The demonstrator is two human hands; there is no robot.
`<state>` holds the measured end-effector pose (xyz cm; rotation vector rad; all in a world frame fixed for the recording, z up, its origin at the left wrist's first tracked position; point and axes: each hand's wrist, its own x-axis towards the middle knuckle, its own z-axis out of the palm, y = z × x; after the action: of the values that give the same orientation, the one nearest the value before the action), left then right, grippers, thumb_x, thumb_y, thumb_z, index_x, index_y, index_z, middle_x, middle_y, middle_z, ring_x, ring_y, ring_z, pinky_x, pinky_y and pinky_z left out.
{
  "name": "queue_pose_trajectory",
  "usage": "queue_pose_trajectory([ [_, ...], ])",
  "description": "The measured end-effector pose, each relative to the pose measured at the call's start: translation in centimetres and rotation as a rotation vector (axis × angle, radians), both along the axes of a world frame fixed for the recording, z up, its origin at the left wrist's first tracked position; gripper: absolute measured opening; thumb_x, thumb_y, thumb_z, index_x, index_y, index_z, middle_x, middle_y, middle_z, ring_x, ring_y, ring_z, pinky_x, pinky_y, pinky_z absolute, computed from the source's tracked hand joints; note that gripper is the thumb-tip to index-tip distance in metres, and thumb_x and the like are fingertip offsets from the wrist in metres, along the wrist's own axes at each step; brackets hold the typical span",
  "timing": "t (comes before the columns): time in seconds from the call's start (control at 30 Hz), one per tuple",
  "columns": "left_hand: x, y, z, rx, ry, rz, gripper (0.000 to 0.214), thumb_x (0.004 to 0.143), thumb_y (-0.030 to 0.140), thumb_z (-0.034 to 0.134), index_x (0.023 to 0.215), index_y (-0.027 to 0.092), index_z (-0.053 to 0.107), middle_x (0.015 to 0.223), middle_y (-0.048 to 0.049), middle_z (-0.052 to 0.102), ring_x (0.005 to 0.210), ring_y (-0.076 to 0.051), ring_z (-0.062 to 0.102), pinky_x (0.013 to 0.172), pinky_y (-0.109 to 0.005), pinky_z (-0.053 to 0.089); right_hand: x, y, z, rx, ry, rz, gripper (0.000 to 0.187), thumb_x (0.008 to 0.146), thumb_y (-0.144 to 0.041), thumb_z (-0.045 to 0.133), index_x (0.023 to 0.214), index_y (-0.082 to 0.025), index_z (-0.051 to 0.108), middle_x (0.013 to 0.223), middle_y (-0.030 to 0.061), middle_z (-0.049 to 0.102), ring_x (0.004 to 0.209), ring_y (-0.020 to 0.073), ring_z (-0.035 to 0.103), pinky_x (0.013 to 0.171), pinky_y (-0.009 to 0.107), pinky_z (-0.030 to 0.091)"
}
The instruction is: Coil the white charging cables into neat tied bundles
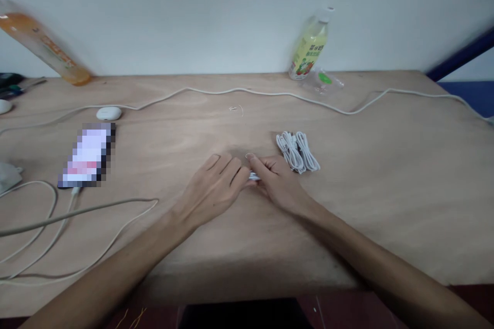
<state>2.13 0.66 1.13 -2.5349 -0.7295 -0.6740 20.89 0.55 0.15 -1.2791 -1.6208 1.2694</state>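
Note:
My two hands meet at the middle of the wooden table point(378, 200). My left hand point(216, 185) lies with its fingers bent over a small white cable bundle point(253, 176) that shows only between the hands. My right hand point(276, 180) is closed on the same bundle, its forefinger stretched along the top. Two coiled white cables point(298, 151) lie side by side just right of my right hand, apart from it.
A long white cord point(270, 94) runs across the back. A yellow drink bottle point(311, 46) and an orange bottle point(42, 46) stand by the wall. At the left lie a phone point(88, 157) on a charging lead, a white puck point(108, 113) and loose cables point(77, 216).

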Motion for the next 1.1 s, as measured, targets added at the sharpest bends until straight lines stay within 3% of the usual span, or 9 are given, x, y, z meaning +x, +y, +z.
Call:
queue_pose_trajectory([
  [0.1,-0.2,0.1,-0.4,-0.056,-0.013,0.005,0.041,0.12,0.026,0.038,0.089,0.019,0.064,0.074,-0.003,0.063,0.075,-0.024,0.056,0.07,-0.037,0.042,-0.1,-0.2,0.1,0.09,-0.054,-0.032,0.051,0.107,-0.051,0.043,0.064,-0.027,0.03,0.06,-0.0045,0.032,0.059,0.0135,0.032,0.059,0.031,0.03],
  [0.23,-0.2,0.0,-1.1,-0.143,-0.066,0.044,0.045,0.122,0.031,0.032,0.09,0.019,0.062,0.077,-0.0032,0.066,0.076,-0.023,0.059,0.071,-0.036,0.044,-0.1,-0.3,0.0,0.347,-0.159,-0.055,0.045,0.109,-0.042,0.044,0.068,-0.026,0.035,0.064,-0.0021,0.041,0.062,0.0158,0.04,0.063,0.033,0.032],
  [0.37,-0.1,-0.1,-1.4,-0.271,-0.107,0.047,0.053,0.122,0.036,0.025,0.087,0.019,0.06,0.079,-0.0044,0.068,0.075,-0.022,0.061,0.071,-0.035,0.046,0.1,-0.2,-0.4,0.492,-0.257,-0.061,0.048,0.111,-0.045,0.042,0.067,-0.027,0.036,0.059,-0.0021,0.041,0.057,0.0159,0.038,0.063,0.034,0.032],
  [0.53,0.1,-0.2,-1.2,-0.167,-0.111,0.022,0.049,0.121,0.031,0.029,0.088,0.018,0.062,0.079,-0.0054,0.066,0.076,-0.023,0.059,0.07,-0.036,0.044,0.0,-0.4,-0.3,0.394,-0.249,-0.066,0.06,0.112,-0.053,0.04,0.059,-0.027,0.035,0.051,-0.0025,0.039,0.05,0.0143,0.035,0.057,0.035,0.027],
  [0.63,0.2,-0.5,-0.8,-0.075,-0.086,0.045,0.033,0.118,0.019,0.042,0.094,0.018,0.065,0.081,-0.0053,0.065,0.078,-0.024,0.058,0.07,-0.037,0.042,-0.2,-0.6,0.1,0.308,-0.198,-0.073,0.062,0.112,-0.052,0.039,0.056,-0.026,0.034,0.05,-0.0027,0.039,0.049,0.0131,0.035,0.057,0.034,0.026],
  [0.73,0.4,-0.8,-0.5,-0.036,-0.051,0.066,0.029,0.113,0.008,0.042,0.102,0.017,0.067,0.081,-0.0048,0.065,0.077,-0.024,0.057,0.07,-0.038,0.042,-0.3,-0.6,0.3,0.242,-0.161,-0.085,0.061,0.11,-0.051,0.04,0.055,-0.026,0.032,0.051,-0.0034,0.037,0.05,0.0124,0.032,0.057,0.033,0.025],
  [0.97,0.3,-0.7,-0.4,-0.04,0.009,0.052,0.026,0.115,0.014,0.045,0.099,0.018,0.066,0.08,-0.0051,0.063,0.077,-0.025,0.053,0.069,-0.037,0.043,0.1,-0.4,0.5,0.098,-0.122,-0.041,0.055,0.105,-0.049,0.041,0.056,-0.026,0.033,0.051,-0.0043,0.035,0.051,0.0121,0.031,0.055,0.031,0.027],
  [1.1,-0.1,-0.8,-0.8,-0.041,-0.064,0.094,0.018,0.114,0.019,0.051,0.108,0.02,0.068,0.1,-0.0103,0.068,0.095,-0.028,0.055,0.078,-0.039,0.045,0.1,-0.3,0.5,0.11,-0.123,-0.003,0.058,0.107,-0.053,0.041,0.056,-0.026,0.035,0.052,-0.0037,0.038,0.052,0.0126,0.034,0.055,0.031,0.028],
])
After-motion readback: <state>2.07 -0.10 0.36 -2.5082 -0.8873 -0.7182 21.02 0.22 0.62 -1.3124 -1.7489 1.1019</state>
